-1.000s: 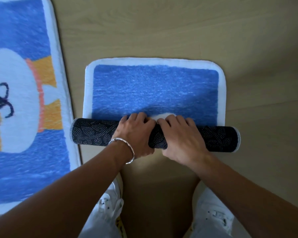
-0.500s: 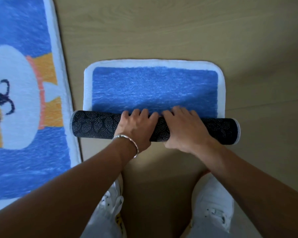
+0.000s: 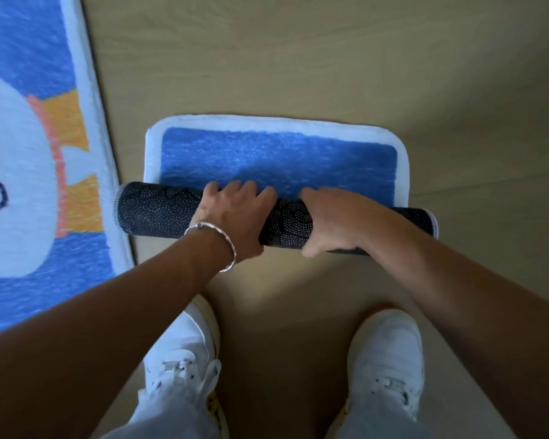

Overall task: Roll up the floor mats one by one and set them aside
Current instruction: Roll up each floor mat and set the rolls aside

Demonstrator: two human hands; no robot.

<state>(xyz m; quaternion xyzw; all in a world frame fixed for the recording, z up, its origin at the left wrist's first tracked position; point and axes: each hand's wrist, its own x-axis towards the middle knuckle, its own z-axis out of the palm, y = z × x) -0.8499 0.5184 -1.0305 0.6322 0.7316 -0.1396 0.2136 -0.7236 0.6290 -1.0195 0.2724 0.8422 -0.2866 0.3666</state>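
A small blue floor mat [image 3: 276, 156] with a white border lies on the wooden floor, partly rolled. Its rolled part [image 3: 152, 210] is a dark tube with a white-dotted backing, lying crosswise in front of me. My left hand [image 3: 232, 217], with a silver bangle at the wrist, grips the roll left of its middle, fingers curled over the top. My right hand [image 3: 336, 220] grips it just right of the middle, thumb under the near side. Only a short flat strip of blue pile shows beyond the roll.
A larger blue mat [image 3: 38, 172] with a white and orange cartoon figure lies flat on the left, its edge close to the roll's left end. My two white shoes [image 3: 184, 353] [image 3: 390, 353] stand just behind the roll. Bare wooden floor [image 3: 298, 58] stretches ahead and right.
The roll has moved farther away from me over the mat, so less flat blue pile shows. Both hands shifted forward with it, and my view has drawn back.
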